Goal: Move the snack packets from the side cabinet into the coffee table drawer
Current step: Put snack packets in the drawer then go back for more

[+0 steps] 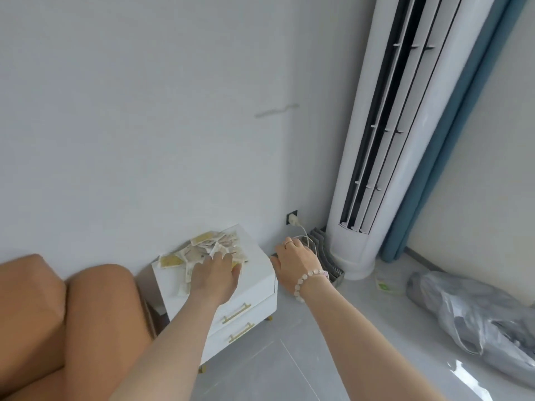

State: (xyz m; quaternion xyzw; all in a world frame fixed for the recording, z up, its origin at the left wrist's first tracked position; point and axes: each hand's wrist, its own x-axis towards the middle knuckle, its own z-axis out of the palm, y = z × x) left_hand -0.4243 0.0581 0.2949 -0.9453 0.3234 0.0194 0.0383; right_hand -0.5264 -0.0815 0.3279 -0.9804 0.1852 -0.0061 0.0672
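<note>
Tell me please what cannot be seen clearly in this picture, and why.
The coffee table drawer: outside the head view entirely.
Print on the snack packets: too small and blurred.
Whether the left hand grips a packet: its own back hides the fingertips.
What the right hand touches beyond the side cabinet: the hand covers it.
Inside the side cabinet: closed drawer fronts hide it.

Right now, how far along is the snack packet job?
Nothing looks done: the snack packets lie piled on the side cabinet. The left hand rests on the pile; the right hand is beside the cabinet. Left: carrying them to the coffee table drawer, not in view.
</note>
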